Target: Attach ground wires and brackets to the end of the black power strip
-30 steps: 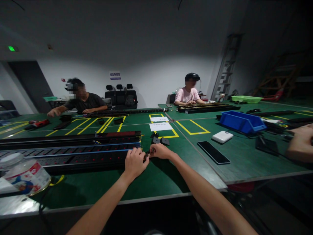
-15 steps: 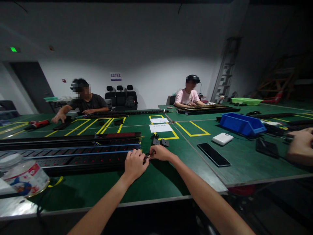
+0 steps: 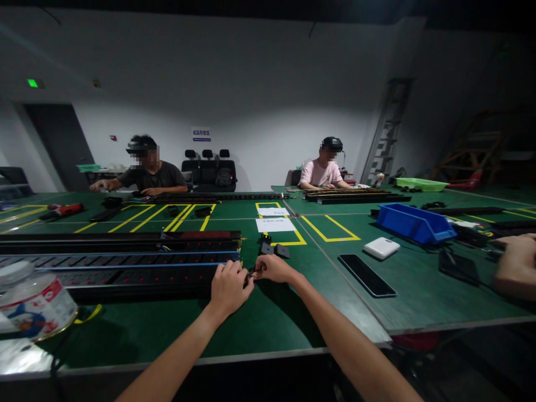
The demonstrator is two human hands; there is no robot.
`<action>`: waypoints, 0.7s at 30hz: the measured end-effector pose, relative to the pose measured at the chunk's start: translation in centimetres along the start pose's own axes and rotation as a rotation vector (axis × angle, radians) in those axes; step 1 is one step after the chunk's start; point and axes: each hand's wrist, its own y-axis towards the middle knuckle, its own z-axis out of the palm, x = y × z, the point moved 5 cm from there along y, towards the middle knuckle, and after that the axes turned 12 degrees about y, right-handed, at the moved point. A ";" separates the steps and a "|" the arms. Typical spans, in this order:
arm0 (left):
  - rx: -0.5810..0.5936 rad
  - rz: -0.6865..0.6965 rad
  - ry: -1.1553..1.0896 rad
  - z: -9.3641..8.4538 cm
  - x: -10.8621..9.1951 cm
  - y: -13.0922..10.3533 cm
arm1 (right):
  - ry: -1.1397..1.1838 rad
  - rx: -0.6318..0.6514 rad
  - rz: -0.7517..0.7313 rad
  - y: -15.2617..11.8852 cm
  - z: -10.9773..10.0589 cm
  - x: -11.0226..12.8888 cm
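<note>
Long black strips [image 3: 167, 276] with red dots and blue edges lie across the left half of the green table. At their right end, my left hand [image 3: 231, 286] has its fingers closed on a small dark part [image 3: 250, 276]. Touching the same spot from the right, my right hand [image 3: 274, 268] is pinched, with its fingertips hiding most of what they grip. Small black blocks [image 3: 274, 250] sit just beyond my right hand.
A clear jar [image 3: 37, 304] stands front left. To the right lie a phone [image 3: 367, 274], a white box [image 3: 381, 248] and a blue bin [image 3: 414, 223]. Two people sit across the table [image 3: 335, 290]; another person's hand [image 3: 517, 265] is at far right.
The view has tilted slightly upward. My hands stay together at the strip ends with little movement. The person at the back left has moved a hand outward, off a dark object.
</note>
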 end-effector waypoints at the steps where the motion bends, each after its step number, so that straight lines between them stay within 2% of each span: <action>1: -0.002 -0.002 -0.008 0.0 0.0 0.0 | 0.001 0.001 -0.001 0.0 0.0 -0.1; 12: 0.009 0.003 -0.004 0.1 0.0 0.0 | 0.103 0.073 -0.035 0.3 0.1 -0.4; 21: 0.002 -0.010 -0.019 0.1 0.0 0.0 | 0.089 0.050 -0.049 0.1 0.1 0.0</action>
